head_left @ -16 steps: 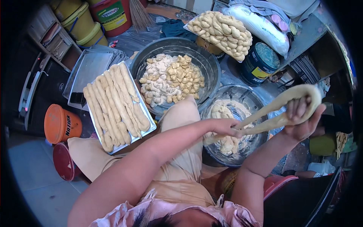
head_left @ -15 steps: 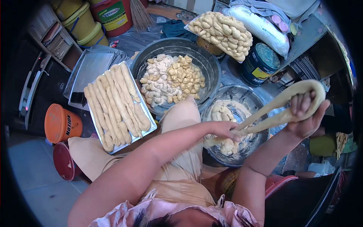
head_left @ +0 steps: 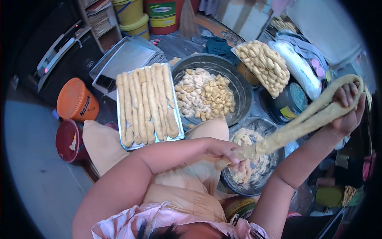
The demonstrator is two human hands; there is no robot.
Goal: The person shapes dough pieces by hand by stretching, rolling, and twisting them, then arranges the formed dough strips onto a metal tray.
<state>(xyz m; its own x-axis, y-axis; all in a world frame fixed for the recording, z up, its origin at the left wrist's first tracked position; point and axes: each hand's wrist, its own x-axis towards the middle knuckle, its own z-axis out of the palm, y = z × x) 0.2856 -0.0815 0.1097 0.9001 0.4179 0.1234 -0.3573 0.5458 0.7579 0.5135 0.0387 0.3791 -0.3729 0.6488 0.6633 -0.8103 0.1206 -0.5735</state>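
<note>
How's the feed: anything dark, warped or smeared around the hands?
Head view: left hand, right hand and dough are lit well enough, without heavy smear; head view: orange bucket appears to lean, probably fisheye distortion; head view: lower right is shadowy, corners black.

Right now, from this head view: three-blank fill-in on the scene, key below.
1. The left hand grips the long pale dough rope; its looped end is in the ____.
2. The pale rectangular tray lies to the ____ of the large round dark tub.
3. The bucket beside the dark red pail is ____.

right hand; left; orange
</note>
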